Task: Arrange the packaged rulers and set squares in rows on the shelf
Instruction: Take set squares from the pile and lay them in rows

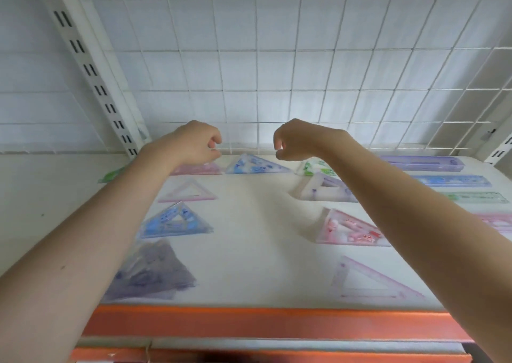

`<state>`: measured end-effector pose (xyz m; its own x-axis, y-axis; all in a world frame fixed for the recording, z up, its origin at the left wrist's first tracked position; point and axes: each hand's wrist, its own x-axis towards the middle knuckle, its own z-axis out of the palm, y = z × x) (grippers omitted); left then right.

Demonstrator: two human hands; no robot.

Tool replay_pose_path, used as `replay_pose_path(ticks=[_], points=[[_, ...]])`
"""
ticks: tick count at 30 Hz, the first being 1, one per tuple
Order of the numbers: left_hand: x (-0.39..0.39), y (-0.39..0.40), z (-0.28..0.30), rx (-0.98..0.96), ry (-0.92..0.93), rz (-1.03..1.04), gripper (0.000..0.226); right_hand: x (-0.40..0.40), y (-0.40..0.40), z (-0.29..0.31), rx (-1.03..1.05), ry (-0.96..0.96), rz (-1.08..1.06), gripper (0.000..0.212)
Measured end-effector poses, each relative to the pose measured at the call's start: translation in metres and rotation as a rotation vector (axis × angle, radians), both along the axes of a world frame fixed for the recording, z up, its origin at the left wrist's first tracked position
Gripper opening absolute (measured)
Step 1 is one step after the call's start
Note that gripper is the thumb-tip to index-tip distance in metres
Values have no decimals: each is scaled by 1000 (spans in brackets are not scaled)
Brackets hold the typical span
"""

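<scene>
Where wire grid [277,58] backs white shelf [263,238], both hands [194,141] curled, seemingly empty, above set squares [256,164].

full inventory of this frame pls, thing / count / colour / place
set square packs: nine at least; pink, blue, purple, green, red; rows on left and middle of shelf
ruler packs: four; purple, blue, green, pink; stacked column at right
shelf: one, white top, orange front edge
wire grid: one, white, behind shelf
slotted upright: one, white, back left
left hand: one, curled, above back row
right hand: one, curled, above back row
</scene>
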<state>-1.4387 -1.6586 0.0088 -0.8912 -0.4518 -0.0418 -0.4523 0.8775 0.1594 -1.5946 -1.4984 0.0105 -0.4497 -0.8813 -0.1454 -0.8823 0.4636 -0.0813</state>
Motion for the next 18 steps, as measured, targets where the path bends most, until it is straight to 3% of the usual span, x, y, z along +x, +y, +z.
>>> replay_pose_path(ticks=[8,18], points=[[61,-61,-9,64,-76,78,50,61,-69,-5,36,-75,14,31],[73,-86,-23,93,-180,-111,80,96,-113,-19,161,-68,-125,52]])
